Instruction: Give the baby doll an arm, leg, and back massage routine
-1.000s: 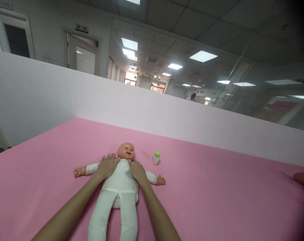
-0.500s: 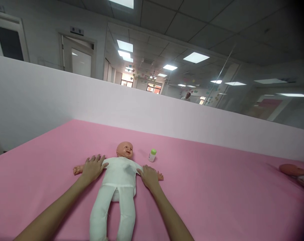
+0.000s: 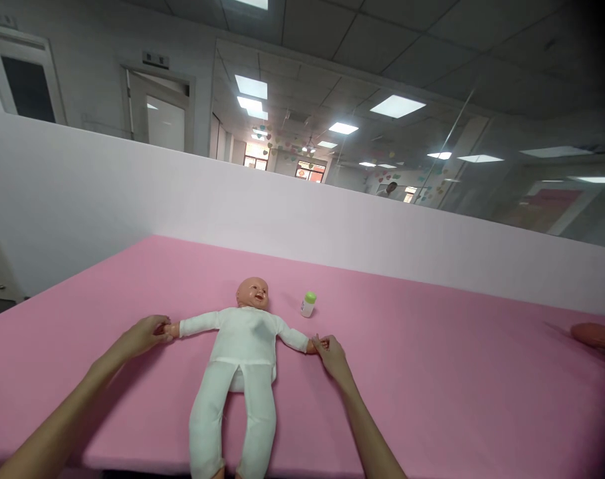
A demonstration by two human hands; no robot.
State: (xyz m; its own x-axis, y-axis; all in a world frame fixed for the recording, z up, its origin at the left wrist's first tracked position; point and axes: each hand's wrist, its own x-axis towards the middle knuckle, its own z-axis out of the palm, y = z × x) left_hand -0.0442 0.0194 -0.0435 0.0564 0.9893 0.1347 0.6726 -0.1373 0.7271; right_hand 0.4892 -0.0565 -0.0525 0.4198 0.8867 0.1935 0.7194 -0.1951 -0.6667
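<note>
While the baby doll point(image 3: 242, 346) lies flat on its back with its arms stretched out to both sides, I've got one of its tiny hands in each of mine, so yeah, both grips are closed on the doll and nothing is let go. My left hand point(image 3: 143, 336) is out on the left side of the view, fingers curled around the doll's little fist point(image 3: 171, 329), which is mostly hidden by them. My right hand point(image 3: 333, 355) does the same on the other side, pinching the doll's other hand point(image 3: 312, 346) between fingers and thumb. The doll is in a white onesie point(image 3: 242, 339), head pointing away from me and legs toward me, sitting roughly in the middle of a big pink foam mat point(image 3: 432, 399), with its feet near the mat's near edge. Just past its outstretched arm, up by the head, a small white bottle with a green cap point(image 3: 308, 305) stands upright, not touching anything else. Way over at the right edge of the mat there's a blurry peachy lump point(image 3: 596, 335), and honestly I can't tell what it is. Behind the mat runs a white partition point(image 3: 332, 233), and beyond that a glass wall point(image 3: 462, 173), with a person point(image 3: 391, 189) far off in the room.
</note>
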